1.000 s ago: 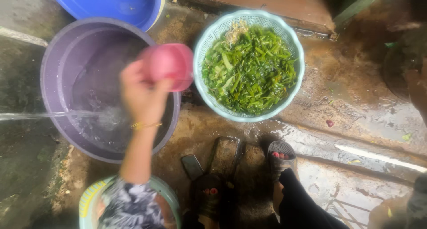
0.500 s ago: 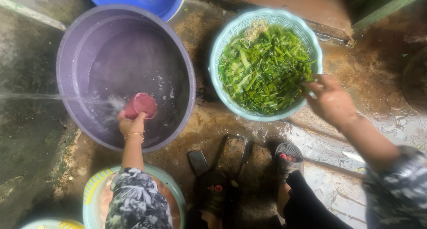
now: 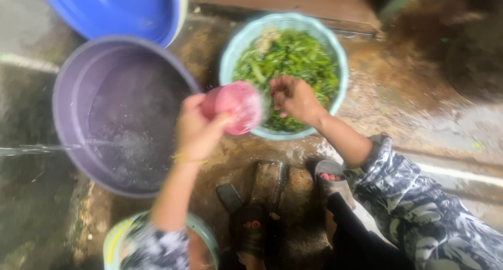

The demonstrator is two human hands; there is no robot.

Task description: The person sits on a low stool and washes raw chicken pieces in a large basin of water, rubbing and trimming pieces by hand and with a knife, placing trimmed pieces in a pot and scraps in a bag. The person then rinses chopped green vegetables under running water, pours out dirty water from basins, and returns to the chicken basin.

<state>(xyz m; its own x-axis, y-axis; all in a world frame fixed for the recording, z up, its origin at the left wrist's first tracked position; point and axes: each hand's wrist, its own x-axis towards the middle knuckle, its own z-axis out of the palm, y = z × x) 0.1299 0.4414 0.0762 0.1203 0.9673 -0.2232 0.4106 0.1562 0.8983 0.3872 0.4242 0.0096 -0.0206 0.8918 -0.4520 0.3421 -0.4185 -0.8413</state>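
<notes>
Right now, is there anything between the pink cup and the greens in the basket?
Nothing visible. The left hand holds the pink cup tilted at the rim of the light blue basket; the right hand rests on the greens beside it, not between them.

You're at an outdoor home washing spot, squatting on wet, muddy concrete ground (image 3: pixel 398 92). Plastic basins sit on the floor: purple tub (image 3: pixel 68 107) with water streaming in, blue tub (image 3: pixel 110 8), teal basket (image 3: pixel 230 55) of chopped greens (image 3: pixel 293 55). Sandalled feet (image 3: pixel 330 181) beside.
</notes>
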